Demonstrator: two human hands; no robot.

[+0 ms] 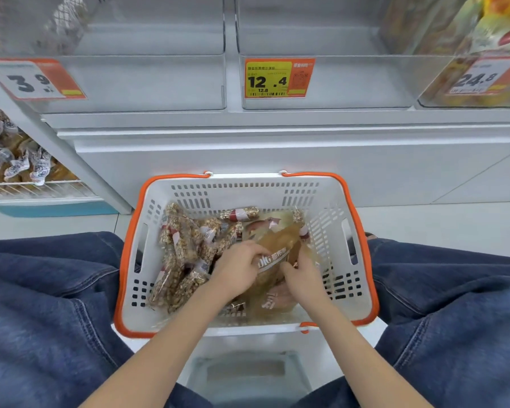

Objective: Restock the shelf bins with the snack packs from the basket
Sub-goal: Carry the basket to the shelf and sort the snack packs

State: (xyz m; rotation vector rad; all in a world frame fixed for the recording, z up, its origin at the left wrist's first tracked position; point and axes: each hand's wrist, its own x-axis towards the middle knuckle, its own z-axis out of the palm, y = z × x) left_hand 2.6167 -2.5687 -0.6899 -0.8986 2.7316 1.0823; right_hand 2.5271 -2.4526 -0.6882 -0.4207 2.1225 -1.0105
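A: Where are the snack packs?

B: In the white slotted plastic basket [330,228] with the orange rim. Knobbly clear-wrapped grain bars [177,260] fill its left half; glossy tan pouches lie on the right.

A: And the hands?

B: Both are on 1 tan pouch [280,245]. The left hand [237,270] curls its fingers over the edge; the right hand [302,278] pinches the crinkled film (fingertips partly hidden).

A: The bins?

B: 2 clear, smooth-walled shelf bins [147,83] above; one carries a yellow 12.4 tag [278,78].
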